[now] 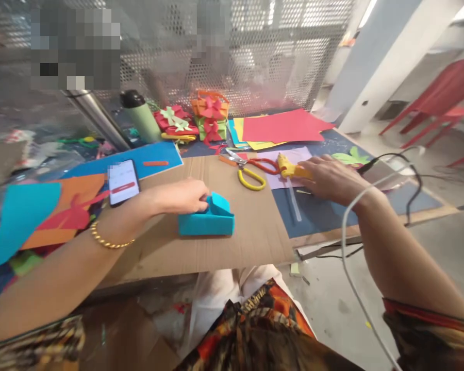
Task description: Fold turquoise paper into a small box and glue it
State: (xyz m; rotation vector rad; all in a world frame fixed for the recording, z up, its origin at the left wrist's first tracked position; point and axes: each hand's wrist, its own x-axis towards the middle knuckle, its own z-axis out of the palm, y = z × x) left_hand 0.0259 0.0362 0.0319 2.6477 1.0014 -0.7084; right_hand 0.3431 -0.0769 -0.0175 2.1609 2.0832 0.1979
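Table: the dark blue tabletop point(313, 219), with a pale wooden rim, runs under the cardboard sheet and on beyond its right side.
Cardboard sheet: the cardboard sheet point(261, 221) is the landmark; its near right corner appears to reach past the table's front edge, above the person's lap.
Red paper: red paper point(286, 126) lies beyond the cardboard sheet's far right corner, over yellow and blue sheets.
Blue sheet: the blue sheet point(160, 152) lies along the cardboard sheet's far left edge.
Lilac paper: lilac paper point(294, 153) lies by the cardboard sheet's far right edge.
Right hand: right of the cardboard sheet, the right hand point(328, 178) is wrapped over the glue gun's handle; a white cable point(344, 242) passes in front of its wrist.
Left hand: over the cardboard sheet's middle, the left hand point(187, 197) is curled narrow and touches the box's left end; whether it pinches the wall, I cannot tell.
Turquoise paper box: the turquoise paper box point(209, 225) sits near the cardboard sheet's middle, back from the near edge; bare cardboard runs from its right end to the right edge.
Scissors: the scissors point(242, 165) lie at the cardboard sheet's far right, loops spread, behind the box.
Glue gun: the yellow glue gun point(288, 169) is just right of the cardboard sheet, its clear stick pointing nearward.
Phone: the phone point(123, 180) lies at the cardboard sheet's far left, close to the left forearm.
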